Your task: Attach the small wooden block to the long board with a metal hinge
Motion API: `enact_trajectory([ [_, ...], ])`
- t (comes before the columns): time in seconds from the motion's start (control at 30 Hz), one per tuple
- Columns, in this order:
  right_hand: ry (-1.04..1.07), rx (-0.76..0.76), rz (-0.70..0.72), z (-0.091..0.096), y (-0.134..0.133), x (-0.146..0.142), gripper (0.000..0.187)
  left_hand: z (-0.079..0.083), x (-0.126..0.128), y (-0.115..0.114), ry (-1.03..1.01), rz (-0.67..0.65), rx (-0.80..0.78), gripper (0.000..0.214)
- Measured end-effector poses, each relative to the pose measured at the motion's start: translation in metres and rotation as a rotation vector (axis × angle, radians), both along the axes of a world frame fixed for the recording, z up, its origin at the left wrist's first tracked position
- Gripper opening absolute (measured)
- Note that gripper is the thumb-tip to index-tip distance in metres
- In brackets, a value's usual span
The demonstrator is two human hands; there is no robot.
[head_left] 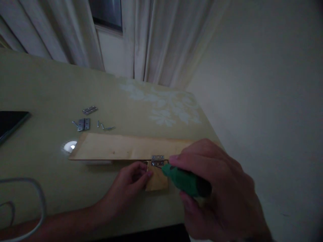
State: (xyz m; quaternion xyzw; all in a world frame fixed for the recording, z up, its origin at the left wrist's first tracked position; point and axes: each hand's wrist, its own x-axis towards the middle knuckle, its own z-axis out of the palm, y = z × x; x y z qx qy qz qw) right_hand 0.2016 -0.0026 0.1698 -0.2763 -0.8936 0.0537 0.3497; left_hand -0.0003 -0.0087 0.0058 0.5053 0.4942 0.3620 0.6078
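Note:
My right hand (214, 181) grips a green-and-black screwdriver (185, 181), its shaft pointing left at a small metal hinge (157, 158). The tip is close to a screw at the hinge's lower left; whether it sits in the screw head I cannot tell. One hinge leaf lies on a long pale wooden board (126, 146), the other on a small wooden block (156, 179) at the board's near edge. My left hand (133, 178) is closed on the left side of that block, thumb on top and fingers curled. The board's right end is hidden behind my right hand.
Beyond the board lie a hinge (83, 124), another hinge (90, 110) and several loose screws (102, 126). A dark flat device (12, 122) rests at the table's left. A pale cable (37, 191) loops at lower left. Curtains (164, 40) and a wall (264, 84) border the table.

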Motion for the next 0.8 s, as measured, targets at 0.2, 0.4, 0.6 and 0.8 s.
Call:
enact_trajectory([
  [0.2, 0.179, 0.057, -0.044, -0.011, 0.015, -0.001, 0.028, -0.003, -0.001, -0.001, -0.023, -0.021, -0.022, 0.036],
  [0.4, 0.525, -0.073, -0.1, -0.035, 0.012, -0.011, 0.056, -0.004, 0.0, 0.002, -0.029, -0.025, -0.013, 0.04],
  [0.6, 0.593, -0.268, -0.067, -0.05, 0.001, -0.024, 0.032, -0.007, 0.0, 0.005, 0.007, -0.009, 0.055, 0.041],
  [0.8, 0.648, -0.115, -0.123, -0.064, 0.015, -0.033, 0.029, -0.007, 0.002, 0.012, 0.029, -0.014, 0.08, 0.046],
])
